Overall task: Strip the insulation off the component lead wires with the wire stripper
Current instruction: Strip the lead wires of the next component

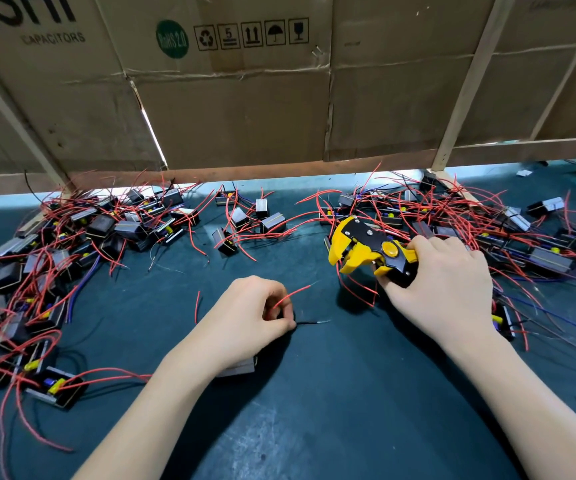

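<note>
My left hand [248, 313] pinches the lead wires of a small component at the middle of the mat. A red lead [293, 294] sticks up to the right from the fingers, and a black lead [312, 322] with a bare tip lies flat beside them. The component body [241, 368] is mostly hidden under my wrist. My right hand [442, 289] grips the handles of the yellow and black wire stripper [366, 247]. Its jaws point left and down, and stand apart from the leads.
Heaps of grey and black components with red, blue and black wires lie at the left [54, 258] and right [487, 230] of the dark green mat [314, 393]. A cardboard wall [245, 98] on wooden struts closes off the back.
</note>
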The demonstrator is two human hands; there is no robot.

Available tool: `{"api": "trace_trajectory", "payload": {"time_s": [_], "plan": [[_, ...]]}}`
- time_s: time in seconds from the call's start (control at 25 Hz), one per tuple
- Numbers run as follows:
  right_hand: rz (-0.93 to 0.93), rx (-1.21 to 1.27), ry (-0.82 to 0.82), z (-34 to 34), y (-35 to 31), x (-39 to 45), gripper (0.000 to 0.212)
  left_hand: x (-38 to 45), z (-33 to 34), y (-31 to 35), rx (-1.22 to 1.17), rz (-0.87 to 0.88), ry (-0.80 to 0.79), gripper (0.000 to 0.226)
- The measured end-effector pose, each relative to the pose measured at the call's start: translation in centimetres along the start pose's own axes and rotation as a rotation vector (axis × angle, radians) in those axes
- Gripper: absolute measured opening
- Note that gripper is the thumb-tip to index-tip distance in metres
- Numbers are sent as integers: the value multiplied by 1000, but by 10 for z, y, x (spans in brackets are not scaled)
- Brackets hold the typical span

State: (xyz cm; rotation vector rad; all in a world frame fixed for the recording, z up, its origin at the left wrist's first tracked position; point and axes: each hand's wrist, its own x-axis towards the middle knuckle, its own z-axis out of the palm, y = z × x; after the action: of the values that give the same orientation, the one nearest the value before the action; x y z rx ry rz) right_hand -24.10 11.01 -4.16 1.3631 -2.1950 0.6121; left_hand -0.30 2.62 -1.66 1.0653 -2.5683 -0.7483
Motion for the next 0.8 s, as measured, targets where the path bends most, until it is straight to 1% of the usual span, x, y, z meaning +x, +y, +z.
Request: {"api": "trace_trajectory", "payload": {"time_s": [0.08,0.16,0.32,0.4,0.68,0.8], "plan": [[-11,-16,-30,0,0,0,43,0,2,-1,29,-21,-5,14],[-21,-41,-62,-1,0,0,43,0,1,-1,-22,-26,3,13],[-36,-105,-90,-7,-3,-1,44,-1,-1,7,-420,-51,-54,13],[-46,-119,-94,-9,-6,-3,44,-2,2,12,-516,-59,-65,13],[-77,-112,-122,-10,-13,-5,48,-1,9,16,-528,-97,-7,14],[-75,-112,-122,-10,-12,-5,44,-1,9,16,-543,-98,32,13]]}}
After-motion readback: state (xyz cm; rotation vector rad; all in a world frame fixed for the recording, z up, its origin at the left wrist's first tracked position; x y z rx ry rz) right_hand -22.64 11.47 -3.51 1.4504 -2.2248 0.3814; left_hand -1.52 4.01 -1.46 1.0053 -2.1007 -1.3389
